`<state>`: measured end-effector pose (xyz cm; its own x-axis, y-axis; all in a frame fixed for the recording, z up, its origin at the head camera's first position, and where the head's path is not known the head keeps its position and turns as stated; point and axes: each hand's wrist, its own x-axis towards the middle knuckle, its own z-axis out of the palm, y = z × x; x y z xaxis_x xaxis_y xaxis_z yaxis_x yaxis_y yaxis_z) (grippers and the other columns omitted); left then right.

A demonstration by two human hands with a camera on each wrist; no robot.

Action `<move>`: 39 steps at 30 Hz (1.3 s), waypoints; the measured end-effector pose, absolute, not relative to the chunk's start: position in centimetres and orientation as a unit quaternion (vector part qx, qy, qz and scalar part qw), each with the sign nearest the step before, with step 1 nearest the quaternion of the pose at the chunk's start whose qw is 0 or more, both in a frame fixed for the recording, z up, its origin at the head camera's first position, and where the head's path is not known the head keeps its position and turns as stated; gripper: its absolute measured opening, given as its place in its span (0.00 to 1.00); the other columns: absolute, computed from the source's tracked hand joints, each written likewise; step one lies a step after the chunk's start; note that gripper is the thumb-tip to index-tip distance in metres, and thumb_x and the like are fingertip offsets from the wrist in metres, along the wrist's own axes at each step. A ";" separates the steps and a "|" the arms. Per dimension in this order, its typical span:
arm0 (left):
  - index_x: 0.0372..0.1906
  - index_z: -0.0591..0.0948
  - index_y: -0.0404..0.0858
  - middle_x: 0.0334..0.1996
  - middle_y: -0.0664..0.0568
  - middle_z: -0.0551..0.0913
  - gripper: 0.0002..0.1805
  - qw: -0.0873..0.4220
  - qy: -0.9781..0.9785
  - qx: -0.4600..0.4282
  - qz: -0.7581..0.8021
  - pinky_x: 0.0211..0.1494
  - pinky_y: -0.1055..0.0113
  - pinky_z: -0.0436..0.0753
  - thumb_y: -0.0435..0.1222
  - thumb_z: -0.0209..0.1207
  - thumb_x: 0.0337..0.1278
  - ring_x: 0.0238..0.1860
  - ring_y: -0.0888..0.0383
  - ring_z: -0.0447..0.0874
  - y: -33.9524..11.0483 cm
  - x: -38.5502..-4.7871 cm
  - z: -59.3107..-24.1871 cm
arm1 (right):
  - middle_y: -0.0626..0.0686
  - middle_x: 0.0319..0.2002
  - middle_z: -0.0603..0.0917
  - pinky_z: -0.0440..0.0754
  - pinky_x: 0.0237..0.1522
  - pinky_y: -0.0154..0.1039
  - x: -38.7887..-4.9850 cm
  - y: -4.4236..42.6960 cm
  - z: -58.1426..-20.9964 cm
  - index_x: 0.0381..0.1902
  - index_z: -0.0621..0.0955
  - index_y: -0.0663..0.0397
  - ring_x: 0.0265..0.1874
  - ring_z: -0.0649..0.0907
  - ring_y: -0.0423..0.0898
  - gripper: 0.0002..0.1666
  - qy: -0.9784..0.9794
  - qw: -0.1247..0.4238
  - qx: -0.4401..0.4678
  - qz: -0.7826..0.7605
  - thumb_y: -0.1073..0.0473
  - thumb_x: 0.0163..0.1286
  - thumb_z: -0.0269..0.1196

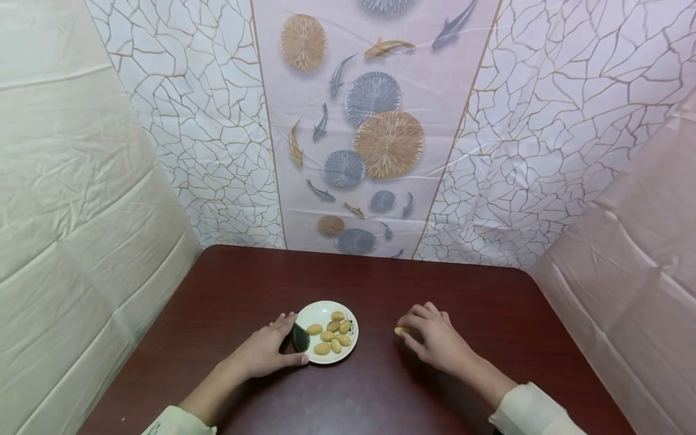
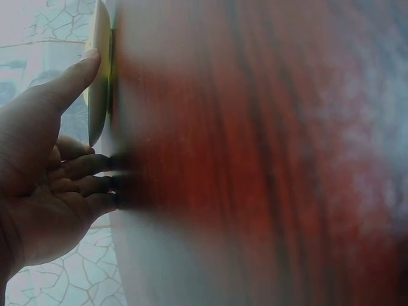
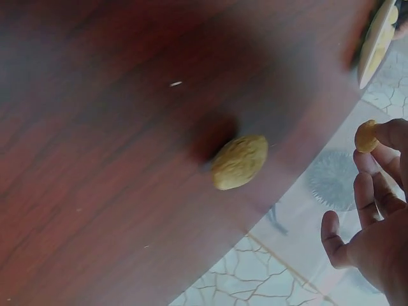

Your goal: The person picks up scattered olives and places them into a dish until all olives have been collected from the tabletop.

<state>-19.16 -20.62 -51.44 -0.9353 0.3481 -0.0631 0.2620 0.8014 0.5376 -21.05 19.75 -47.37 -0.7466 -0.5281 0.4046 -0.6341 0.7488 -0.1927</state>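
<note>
A round white plate [image 1: 319,314] with a dark green patch on its left side holds several small yellow oval pieces [image 1: 328,336], perhaps fruit. My left hand [image 1: 266,350] grips the plate's left rim, thumb at the near side and fingers at the far side. In the left wrist view the thumb [image 2: 80,78] touches the rim. To the right of the plate, my right hand [image 1: 437,340] pinches one yellow oval piece [image 3: 366,136] between thumb and fingertips. Another wrinkled yellow oval piece [image 3: 240,162] shows over the table in the right wrist view; the hand hides it in the head view.
The dark red-brown table [image 1: 348,399] has rounded far corners. Behind it hangs a patterned curtain [image 1: 353,229] with fish and round motifs. Plain beige cloth walls [image 1: 60,241] stand at both sides. A tiny white speck [image 3: 176,83] lies on the table.
</note>
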 end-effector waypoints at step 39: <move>0.86 0.64 0.29 0.85 0.33 0.66 0.63 0.078 0.944 0.163 0.276 0.81 0.27 0.69 0.65 0.74 0.60 0.85 0.29 0.63 -20.6 -19.1 -51.2 | 0.43 0.47 0.88 0.67 0.44 0.41 -22.6 12.2 -46.9 0.48 0.92 0.44 0.44 0.75 0.41 0.07 -0.904 0.132 0.375 0.160 0.56 0.74 0.75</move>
<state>-19.15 -20.61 -51.23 -0.9351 0.3498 -0.0566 0.2642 0.7947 0.5465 -22.57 12.20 -46.89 -0.6846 -0.6352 0.3574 -0.7193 0.6682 -0.1903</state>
